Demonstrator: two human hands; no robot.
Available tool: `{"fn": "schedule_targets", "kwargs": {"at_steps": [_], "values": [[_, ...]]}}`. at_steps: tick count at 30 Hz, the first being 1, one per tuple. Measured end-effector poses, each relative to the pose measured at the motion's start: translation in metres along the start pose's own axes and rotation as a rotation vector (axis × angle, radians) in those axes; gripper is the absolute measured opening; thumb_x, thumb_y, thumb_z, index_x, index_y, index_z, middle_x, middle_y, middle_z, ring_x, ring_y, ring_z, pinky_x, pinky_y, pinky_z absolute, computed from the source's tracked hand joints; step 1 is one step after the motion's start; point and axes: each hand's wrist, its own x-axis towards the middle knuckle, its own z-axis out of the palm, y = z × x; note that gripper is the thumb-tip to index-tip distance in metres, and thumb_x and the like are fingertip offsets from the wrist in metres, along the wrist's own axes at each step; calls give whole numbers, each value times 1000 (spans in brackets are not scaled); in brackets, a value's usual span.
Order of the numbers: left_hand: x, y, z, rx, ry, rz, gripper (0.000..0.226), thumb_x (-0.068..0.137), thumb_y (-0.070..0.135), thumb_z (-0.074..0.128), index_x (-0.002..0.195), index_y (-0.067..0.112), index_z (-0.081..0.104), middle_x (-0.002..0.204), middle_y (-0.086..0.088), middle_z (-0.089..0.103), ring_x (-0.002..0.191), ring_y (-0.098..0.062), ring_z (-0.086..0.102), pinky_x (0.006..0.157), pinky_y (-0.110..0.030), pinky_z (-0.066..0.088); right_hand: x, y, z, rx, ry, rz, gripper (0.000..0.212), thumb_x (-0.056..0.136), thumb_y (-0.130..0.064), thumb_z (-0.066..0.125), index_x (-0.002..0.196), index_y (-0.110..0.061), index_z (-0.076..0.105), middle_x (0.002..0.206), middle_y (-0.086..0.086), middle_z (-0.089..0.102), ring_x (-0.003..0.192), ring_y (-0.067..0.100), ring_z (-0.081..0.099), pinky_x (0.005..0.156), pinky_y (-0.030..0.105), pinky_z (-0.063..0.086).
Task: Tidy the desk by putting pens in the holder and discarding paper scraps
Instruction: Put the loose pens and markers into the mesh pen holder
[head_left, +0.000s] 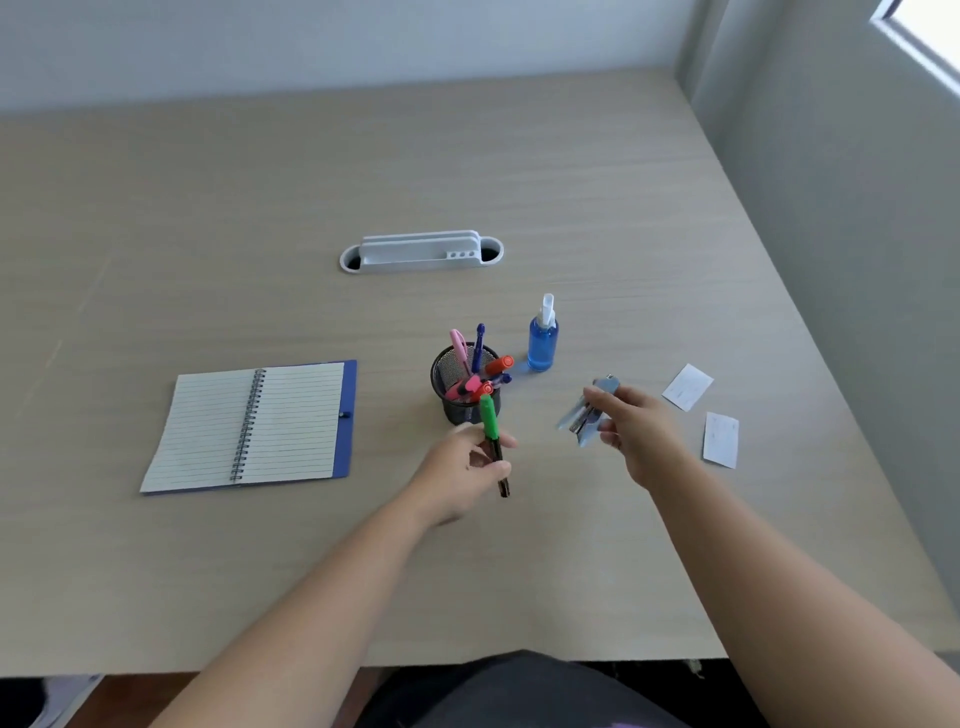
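A black mesh pen holder (453, 382) stands mid-desk with several pens and markers in it. My left hand (460, 473) grips a green-capped marker (489, 421) just in front of the holder, cap end up and near its rim. My right hand (636, 431) is closed on a small grey-blue object (584, 413), blurred, possibly a stapler, held above the desk to the holder's right. Two white paper scraps lie on the desk right of that hand: one farther (687, 387), one nearer (721, 440).
An open spiral notebook (249, 426) with a blue cover lies to the left. A blue spray bottle (543, 338) stands just behind and right of the holder. A white desk organiser (421, 252) sits farther back. A wall borders the desk's right side.
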Motion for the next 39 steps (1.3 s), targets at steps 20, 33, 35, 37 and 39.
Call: {"fn": "schedule_targets", "kwargs": {"at_steps": [20, 33, 35, 37, 39], "values": [[39, -3, -67, 432, 302, 267, 62, 73, 35, 68, 131, 34, 49, 126, 6, 52, 117, -21, 45, 94, -31, 33, -33, -23, 74, -60, 20, -254, 15, 82, -20, 73, 94, -13, 65, 75, -3, 69, 55, -2, 54, 54, 13, 43], [79, 6, -89, 246, -85, 107, 137, 46, 47, 87, 151, 32, 0, 156, 6, 29, 140, -15, 31, 111, -34, 31, -22, -22, 95, -431, 53, -422, 13, 81, -25, 73, 91, -29, 66, 69, -3, 69, 58, 4, 58, 54, 19, 44], [81, 3, -93, 216, -97, 93, 140, 42, 48, 88, 150, 36, 0, 154, 6, 33, 137, -15, 36, 104, -28, 32, -19, -16, 99, -611, 73, -445, 21, 81, -29, 73, 101, -30, 67, 76, -3, 68, 64, 4, 59, 58, 21, 44], [84, 1, -95, 201, -105, 83, 140, 42, 45, 91, 149, 41, 0, 153, 5, 35, 135, -16, 39, 99, -25, 30, -18, -15, 103, -673, 95, -460, 32, 82, -31, 72, 113, -27, 66, 82, -8, 64, 68, -1, 59, 60, 16, 42], [87, -2, -98, 201, -103, 84, 140, 42, 43, 93, 148, 42, 1, 153, 4, 35, 135, -16, 39, 97, -25, 30, -18, -16, 107, -674, 97, -473, 37, 83, -30, 71, 120, -27, 64, 86, -9, 64, 71, -1, 60, 61, 12, 41]]}}
